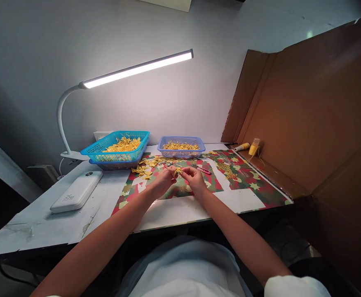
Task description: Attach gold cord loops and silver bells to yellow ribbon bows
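Between my two hands is a small yellow ribbon bow [177,171], held just above the patterned mat. My left hand [164,181] pinches it from the left, and my right hand [194,178] grips its other side with thumb and forefinger. The fingers hide part of the bow. Loose yellow bows [145,171] lie to the left of my left hand, and a few small shiny round pieces [164,163] sit just beyond it. Behind my right hand rests a slim tool with a reddish handle [202,169], its kind unclear.
A turquoise basket [115,156] of yellow bows is stacked on another basket at back left. A lilac basket [181,153] stands behind my hands. A white power bank [77,192], a lit lamp [139,68], thread spools [254,147], gold beads or chain [228,170] and a cardboard wall [304,111] surround the area.
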Available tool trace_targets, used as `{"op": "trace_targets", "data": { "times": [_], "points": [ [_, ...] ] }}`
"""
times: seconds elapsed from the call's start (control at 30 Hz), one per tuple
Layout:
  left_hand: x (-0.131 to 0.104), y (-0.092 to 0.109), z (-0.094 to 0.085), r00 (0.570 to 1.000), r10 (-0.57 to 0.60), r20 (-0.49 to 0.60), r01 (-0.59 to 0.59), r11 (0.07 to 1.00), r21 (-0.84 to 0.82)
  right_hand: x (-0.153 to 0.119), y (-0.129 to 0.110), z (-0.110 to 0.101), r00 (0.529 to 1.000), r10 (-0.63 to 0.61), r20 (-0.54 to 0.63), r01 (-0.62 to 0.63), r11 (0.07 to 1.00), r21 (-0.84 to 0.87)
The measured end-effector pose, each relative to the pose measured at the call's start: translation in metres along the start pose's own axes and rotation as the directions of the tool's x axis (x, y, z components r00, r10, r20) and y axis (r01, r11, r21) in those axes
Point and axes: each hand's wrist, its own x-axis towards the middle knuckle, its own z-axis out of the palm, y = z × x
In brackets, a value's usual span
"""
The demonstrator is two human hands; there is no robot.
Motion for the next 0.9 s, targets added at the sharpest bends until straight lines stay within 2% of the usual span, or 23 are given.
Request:
{"op": "trace_targets", "data": {
  "times": [0.33, 0.9],
  "points": [
    [-0.006, 0.005, 0.004, 0.997, 0.072, -0.04, -0.07, 0.997, 0.035, -0.002, -0.01, -0.002, 1.0, -0.025, 0.014, 0.026, 0.997, -0.079],
    [-0.004, 0.005, 0.005, 0.996, 0.015, -0.09, -0.015, 1.0, -0.001, -0.003, -0.01, -0.003, 0.99, -0.141, 0.007, 0.14, 0.973, -0.184]
  ]
}}
